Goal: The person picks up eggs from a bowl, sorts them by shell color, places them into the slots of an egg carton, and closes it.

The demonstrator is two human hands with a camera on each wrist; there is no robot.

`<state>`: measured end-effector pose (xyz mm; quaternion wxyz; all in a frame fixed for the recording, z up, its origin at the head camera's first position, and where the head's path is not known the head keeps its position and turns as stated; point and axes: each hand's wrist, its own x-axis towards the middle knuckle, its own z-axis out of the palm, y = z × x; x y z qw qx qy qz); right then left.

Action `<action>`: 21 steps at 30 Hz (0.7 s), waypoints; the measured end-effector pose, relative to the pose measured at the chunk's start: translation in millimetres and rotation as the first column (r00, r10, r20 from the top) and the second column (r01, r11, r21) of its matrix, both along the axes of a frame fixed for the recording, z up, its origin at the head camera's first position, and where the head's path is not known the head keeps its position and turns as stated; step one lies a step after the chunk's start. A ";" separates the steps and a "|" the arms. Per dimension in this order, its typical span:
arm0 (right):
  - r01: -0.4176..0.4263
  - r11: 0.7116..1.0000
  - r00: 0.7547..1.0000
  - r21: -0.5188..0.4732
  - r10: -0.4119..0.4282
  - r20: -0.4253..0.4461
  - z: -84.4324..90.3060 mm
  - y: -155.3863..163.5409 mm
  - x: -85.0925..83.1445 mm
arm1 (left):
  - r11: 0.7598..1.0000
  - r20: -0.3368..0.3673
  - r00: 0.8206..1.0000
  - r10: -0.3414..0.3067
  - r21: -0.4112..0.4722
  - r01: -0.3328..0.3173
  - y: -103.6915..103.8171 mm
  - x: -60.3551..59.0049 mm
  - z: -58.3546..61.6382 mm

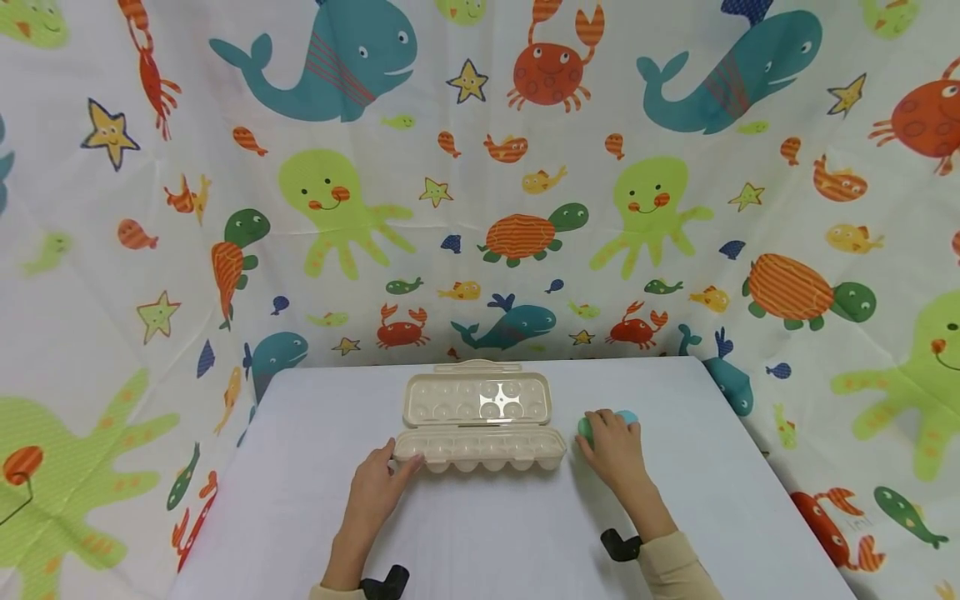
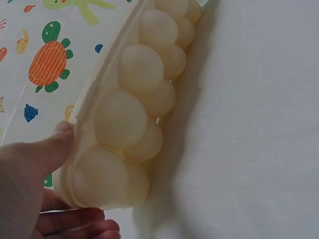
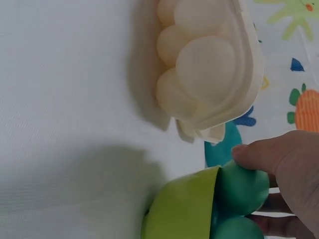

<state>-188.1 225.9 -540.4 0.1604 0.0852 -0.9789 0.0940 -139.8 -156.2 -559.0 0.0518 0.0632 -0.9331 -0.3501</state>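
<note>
Left hand (image 1: 372, 492) pinches the open egg tray's (image 1: 480, 450) left end mid-table; right hand (image 1: 617, 451) just right of the tray curls round a green egg (image 3: 242, 186); a loose grip could let it roll off.

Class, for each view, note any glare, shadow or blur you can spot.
Head view: white glare on the egg tray's open lid, walls bowed by the wide lens. Left wrist view: the tray casts a soft shadow on the table. Right wrist view: the green egg is slightly blurred.
</note>
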 end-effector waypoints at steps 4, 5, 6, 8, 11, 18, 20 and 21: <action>-0.007 1.000 1.000 0.003 0.008 -0.018 -2.4 0.4 0.0 | 0.998 -0.004 1.000 0.017 0.058 -0.017 -0.4 -0.8 -1.2; -0.010 1.000 1.000 0.004 0.010 -0.023 -2.5 0.4 -0.3 | 0.996 -0.006 1.000 0.025 0.085 -0.024 -0.3 -0.9 -1.6; -0.013 1.000 0.999 0.005 0.013 -0.029 -2.5 0.3 -0.3 | 0.993 -0.007 0.999 0.037 0.115 -0.036 -0.2 -0.8 -2.1; -0.019 1.000 0.999 0.010 0.019 -0.043 -2.6 0.1 -0.3 | 0.982 -0.009 0.998 0.064 0.178 -0.062 0.3 -0.3 -3.1; -0.023 1.000 0.998 0.015 0.024 -0.064 -2.6 -0.4 -0.2 | 0.968 -0.017 0.995 0.101 0.232 -0.094 1.7 1.9 -4.2; -0.039 0.999 0.994 0.023 0.041 -0.104 -2.2 -1.4 1.4 | 0.945 -0.045 0.984 0.171 0.290 -0.151 8.6 10.2 -11.5; -0.044 0.999 0.993 0.021 0.046 -0.107 -1.4 -2.0 1.3 | 0.933 -0.056 0.980 0.192 0.320 -0.164 11.8 12.3 -15.8; -0.047 0.999 0.993 0.018 0.049 -0.109 -0.6 -2.6 1.3 | 0.925 -0.063 0.978 0.201 0.341 -0.168 13.5 13.3 -18.1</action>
